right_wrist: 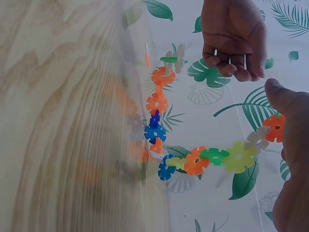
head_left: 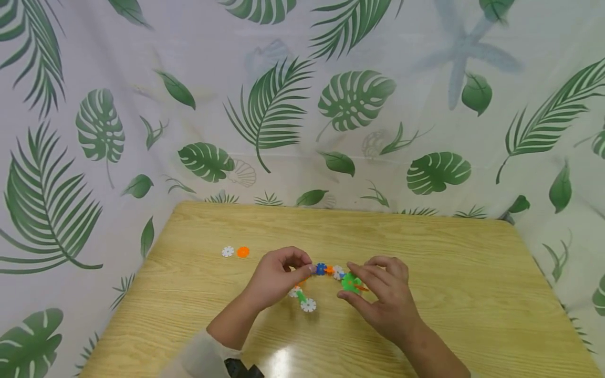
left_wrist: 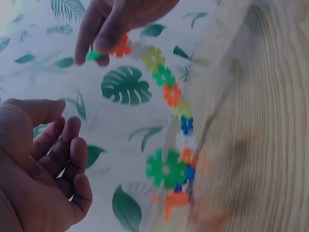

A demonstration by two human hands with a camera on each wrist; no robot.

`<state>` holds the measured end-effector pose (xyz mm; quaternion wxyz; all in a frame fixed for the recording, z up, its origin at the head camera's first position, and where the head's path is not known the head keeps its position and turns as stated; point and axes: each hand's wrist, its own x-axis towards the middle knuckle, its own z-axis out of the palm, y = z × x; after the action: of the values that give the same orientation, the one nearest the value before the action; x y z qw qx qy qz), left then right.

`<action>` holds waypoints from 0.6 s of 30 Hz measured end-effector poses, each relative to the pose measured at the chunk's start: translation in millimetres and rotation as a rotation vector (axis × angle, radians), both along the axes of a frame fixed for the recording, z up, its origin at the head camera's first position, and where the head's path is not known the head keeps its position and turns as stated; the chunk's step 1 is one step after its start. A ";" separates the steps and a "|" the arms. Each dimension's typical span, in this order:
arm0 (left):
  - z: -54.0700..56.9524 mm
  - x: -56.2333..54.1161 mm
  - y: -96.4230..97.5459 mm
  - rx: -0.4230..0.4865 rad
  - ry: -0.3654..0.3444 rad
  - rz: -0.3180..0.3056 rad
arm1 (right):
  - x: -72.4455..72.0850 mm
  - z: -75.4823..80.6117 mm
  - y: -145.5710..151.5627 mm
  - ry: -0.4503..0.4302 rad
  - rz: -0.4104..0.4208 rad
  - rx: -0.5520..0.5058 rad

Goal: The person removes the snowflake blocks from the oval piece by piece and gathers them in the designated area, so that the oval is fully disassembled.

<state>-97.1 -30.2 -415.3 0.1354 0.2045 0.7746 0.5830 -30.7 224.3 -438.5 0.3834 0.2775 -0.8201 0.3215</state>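
A chain of interlocking plastic snowflake discs in several colours spans between the hands. My right hand [head_left: 384,291] pinches its right end, around a green disc [head_left: 351,282] beside an orange one. In the left wrist view, a green disc [left_wrist: 92,55] shows between that hand's fingertips. The left hand [head_left: 282,275] is loosely curled near a blue disc [head_left: 321,269]; in the left wrist view, nothing shows between its thumb and fingers. Below the left hand, the chain's other end has a green disc [head_left: 301,296] and a white disc [head_left: 309,305].
A loose white disc [head_left: 228,252] and a loose orange disc [head_left: 243,252] lie side by side at the left on the wooden table [head_left: 449,252]. Behind the table hangs a leaf-patterned cloth [head_left: 293,173].
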 end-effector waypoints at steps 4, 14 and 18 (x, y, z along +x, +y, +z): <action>5.0 8.0 13.8 0.036 -0.043 -0.068 | 0.4 0.4 -1.7 -0.026 0.009 0.002; 6.6 18.0 34.5 0.075 -0.131 -0.124 | 0.1 1.8 -8.1 -0.005 0.034 0.011; 7.5 19.4 36.5 0.103 -0.170 -0.109 | 1.4 2.8 -7.2 -0.037 0.039 -0.004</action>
<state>-77.8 6.3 -407.8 0.2217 0.2028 0.7171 0.6289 -29.3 217.1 -435.7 0.3623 0.2870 -0.8208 0.3356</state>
